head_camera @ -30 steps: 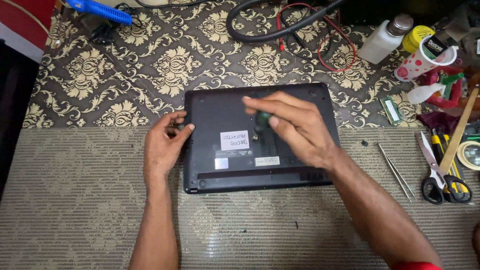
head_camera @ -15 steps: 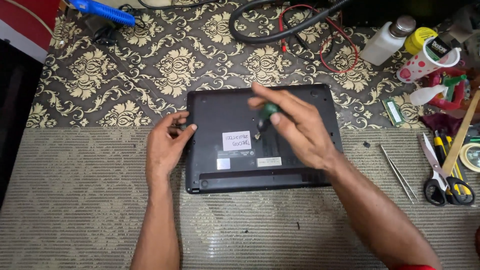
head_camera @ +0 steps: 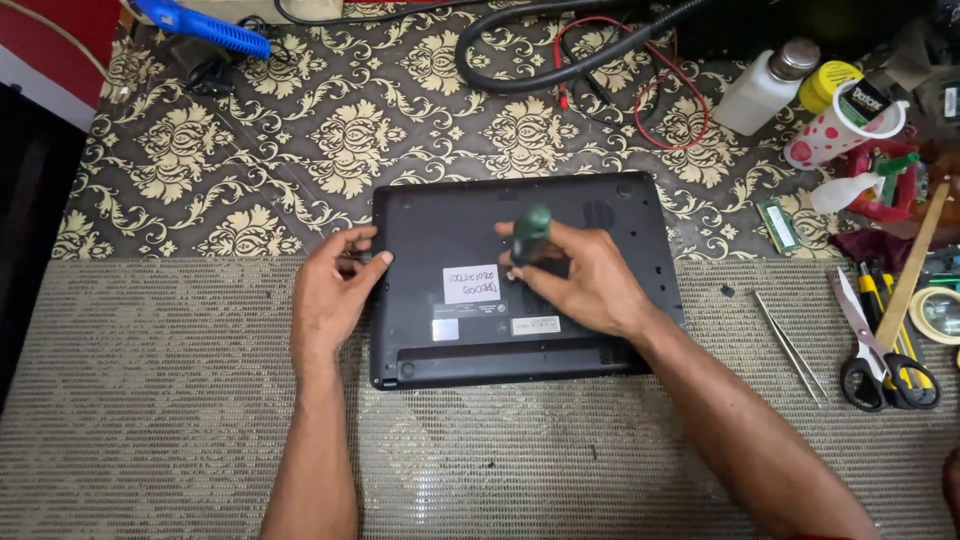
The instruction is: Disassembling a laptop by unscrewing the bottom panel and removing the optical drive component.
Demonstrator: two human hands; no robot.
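Black plastic fills the middle of my view: a laptop point(head_camera: 520, 290) lies bottom-up on the counter point(head_camera: 180, 430), half on the gold-patterned cloth point(head_camera: 300, 150) and half on the ribbed grey mat point(head_camera: 150, 400). My left hand point(head_camera: 335, 295) rests at its left edge, fingers curled narrow against the casing and thumb up by the corner, steadying it rather than lifting anything. My right hand point(head_camera: 585, 280) sits over the centre of the base, closed around a green-handled screwdriver point(head_camera: 530, 232) that stands nearly upright, tip down on the panel just right of a white sticker point(head_camera: 472, 284); the tip itself is hidden by my fingers, so I cannot tell exactly what it meets. To the right, well apart from the laptop, tweezers point(head_camera: 790, 345) lie on the mat, with scissors point(head_camera: 880, 350) beyond them near the edge. A small green memory stick point(head_camera: 778, 224) lies on the cloth just beside the laptop's right rear corner. Further back stand a white bottle point(head_camera: 760, 88) and a spotted cup point(head_camera: 840, 125), and a black hose point(head_camera: 560, 70) loops across the top. A blue brush point(head_camera: 205, 25) sits at the far left.
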